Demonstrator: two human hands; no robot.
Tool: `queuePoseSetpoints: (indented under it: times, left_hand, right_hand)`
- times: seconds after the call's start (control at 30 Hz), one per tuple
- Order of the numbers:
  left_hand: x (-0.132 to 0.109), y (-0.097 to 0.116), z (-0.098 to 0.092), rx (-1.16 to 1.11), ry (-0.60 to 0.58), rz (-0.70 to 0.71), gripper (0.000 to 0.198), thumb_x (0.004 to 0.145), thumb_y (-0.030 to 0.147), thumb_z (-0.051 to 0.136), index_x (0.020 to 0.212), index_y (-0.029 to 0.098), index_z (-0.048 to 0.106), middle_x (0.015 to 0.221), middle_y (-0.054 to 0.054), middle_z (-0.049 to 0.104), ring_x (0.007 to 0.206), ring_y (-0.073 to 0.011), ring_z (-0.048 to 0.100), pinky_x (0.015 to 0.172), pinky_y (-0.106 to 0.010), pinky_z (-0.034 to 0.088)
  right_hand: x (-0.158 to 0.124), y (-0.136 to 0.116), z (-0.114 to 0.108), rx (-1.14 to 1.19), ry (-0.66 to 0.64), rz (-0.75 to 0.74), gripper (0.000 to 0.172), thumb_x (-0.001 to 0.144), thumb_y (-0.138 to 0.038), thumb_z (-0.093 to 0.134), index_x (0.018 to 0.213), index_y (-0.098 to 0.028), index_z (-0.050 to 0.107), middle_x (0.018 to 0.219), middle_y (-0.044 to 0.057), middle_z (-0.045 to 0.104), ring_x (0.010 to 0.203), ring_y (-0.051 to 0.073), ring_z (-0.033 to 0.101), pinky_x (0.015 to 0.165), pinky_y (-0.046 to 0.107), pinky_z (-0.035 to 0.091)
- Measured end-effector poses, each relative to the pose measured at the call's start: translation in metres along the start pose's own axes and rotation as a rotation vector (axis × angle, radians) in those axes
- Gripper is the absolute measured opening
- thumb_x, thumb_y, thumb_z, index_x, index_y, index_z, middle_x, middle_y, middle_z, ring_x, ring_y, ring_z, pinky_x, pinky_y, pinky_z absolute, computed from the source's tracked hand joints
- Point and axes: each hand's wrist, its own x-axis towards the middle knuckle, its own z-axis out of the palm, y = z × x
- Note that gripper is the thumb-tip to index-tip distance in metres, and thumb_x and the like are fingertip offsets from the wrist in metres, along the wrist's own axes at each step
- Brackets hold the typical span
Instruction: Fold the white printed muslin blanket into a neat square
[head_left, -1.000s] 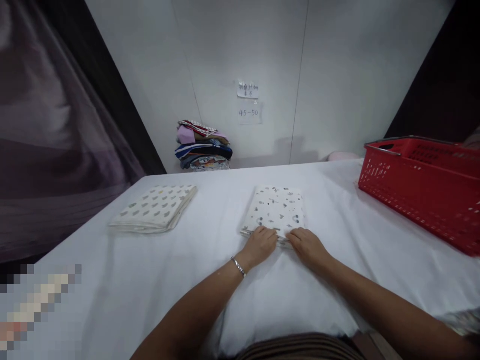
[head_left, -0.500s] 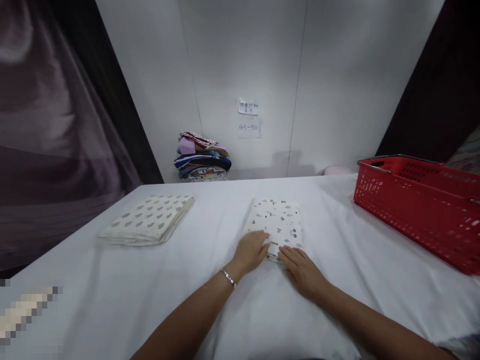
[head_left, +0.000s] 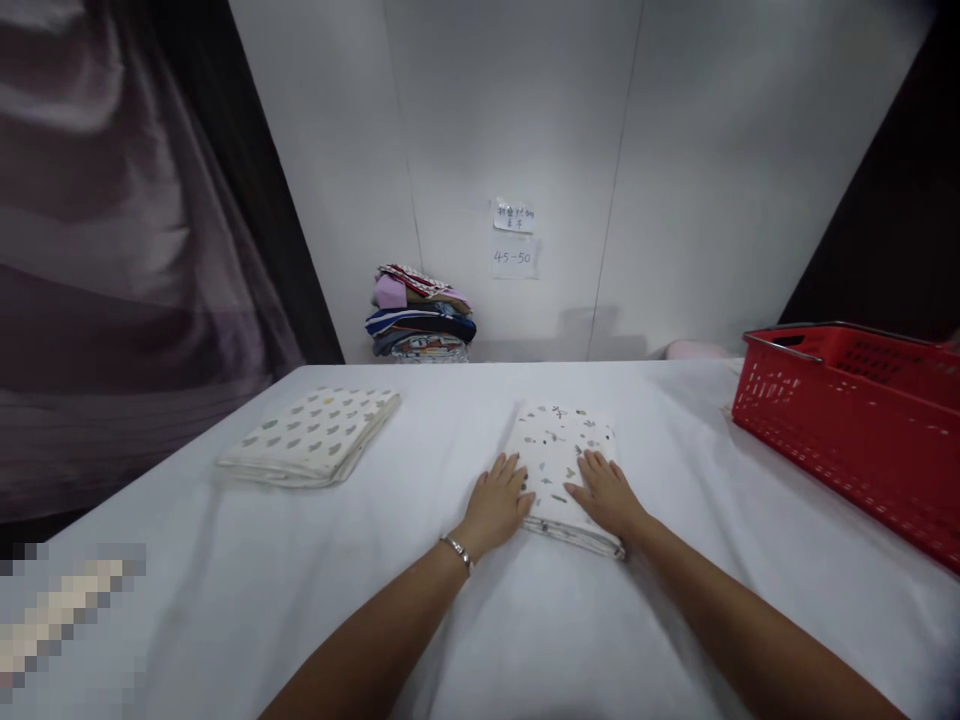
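Observation:
A folded white cloth with small grey prints (head_left: 559, 450) lies on the white-covered table in front of me. My left hand (head_left: 495, 503) rests at its left edge, fingers apart, with a silver bracelet on the wrist. Flat on the cloth's right side lies my right hand (head_left: 609, 495), its fingers spread. Neither hand grips anything. Layered folds show along the cloth's near edge, between and below my hands. Another folded cloth, cream with grey leaf-like prints (head_left: 315, 435), lies apart on the left of the table.
A red plastic basket (head_left: 847, 430) stands on the right of the table (head_left: 360, 590). Behind the table's far edge is a stack of folded fabrics (head_left: 421, 322) by the wall, and a pink item (head_left: 696, 349) shows further right.
My right hand has moved from the cloth's near edge up onto its right side, uncovering that edge. My left hand has shifted slightly at the left edge. The whole view has turned a little left.

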Motion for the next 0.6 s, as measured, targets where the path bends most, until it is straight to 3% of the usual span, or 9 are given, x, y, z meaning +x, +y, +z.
queuePoseSetpoints:
  times: [0.13,0.2,0.27,0.37,0.43,0.6]
  left_hand:
    - [0.010,-0.004,-0.009,-0.038,-0.044,0.009,0.039,0.089,0.043,0.039,0.120,0.021,0.050,0.140,-0.009,0.040,0.131,-0.0270,0.031,0.097,-0.044,0.038]
    - [0.025,-0.005,-0.015,-0.056,-0.034,-0.022,0.038,0.090,0.044,0.037,0.117,0.021,0.052,0.135,-0.011,0.045,0.128,-0.0270,0.037,0.097,-0.046,0.038]
    - [0.046,-0.005,-0.018,-0.051,0.014,-0.069,0.042,0.091,0.045,0.034,0.121,0.019,0.048,0.137,-0.012,0.043,0.130,-0.0280,0.033,0.100,-0.049,0.033]
    - [0.075,-0.009,-0.008,-0.023,-0.009,-0.138,0.051,0.089,0.047,0.034,0.130,0.016,0.040,0.144,-0.015,0.032,0.135,-0.0304,0.022,0.102,-0.052,0.027]
    - [0.085,-0.012,0.005,-0.022,-0.052,-0.179,0.055,0.088,0.046,0.035,0.133,0.014,0.036,0.145,-0.017,0.028,0.133,-0.0308,0.026,0.101,-0.050,0.030]
    - [0.082,-0.017,0.024,-0.034,-0.033,-0.164,0.059,0.089,0.044,0.033,0.136,0.010,0.031,0.146,-0.018,0.025,0.130,-0.0286,0.032,0.100,-0.041,0.033]
  right_hand:
    - [-0.003,0.007,0.011,-0.019,0.009,-0.030,0.065,0.090,-0.058,0.027,0.136,-0.013,0.039,0.145,0.016,0.029,0.135,0.030,0.019,0.106,0.051,0.021]
    - [0.004,0.005,0.005,-0.018,0.023,-0.030,0.065,0.089,-0.059,0.026,0.136,-0.014,0.039,0.145,0.016,0.030,0.135,0.029,0.020,0.105,0.050,0.022]
    - [0.021,0.004,-0.004,-0.023,0.066,-0.023,0.066,0.089,-0.058,0.026,0.136,-0.014,0.038,0.145,0.016,0.029,0.135,0.029,0.019,0.106,0.048,0.022]
    - [0.059,0.011,-0.014,-0.050,0.125,0.033,0.066,0.089,-0.057,0.030,0.136,-0.011,0.037,0.145,0.017,0.027,0.135,0.030,0.018,0.106,0.048,0.021]
    - [0.080,0.024,-0.012,-0.061,0.113,0.112,0.065,0.089,-0.055,0.031,0.135,-0.010,0.037,0.145,0.018,0.028,0.135,0.030,0.019,0.105,0.049,0.021]
    - [0.098,0.054,0.008,-0.003,0.053,0.203,0.066,0.088,-0.057,0.028,0.135,-0.011,0.037,0.146,0.017,0.026,0.135,0.031,0.016,0.103,0.053,0.022]
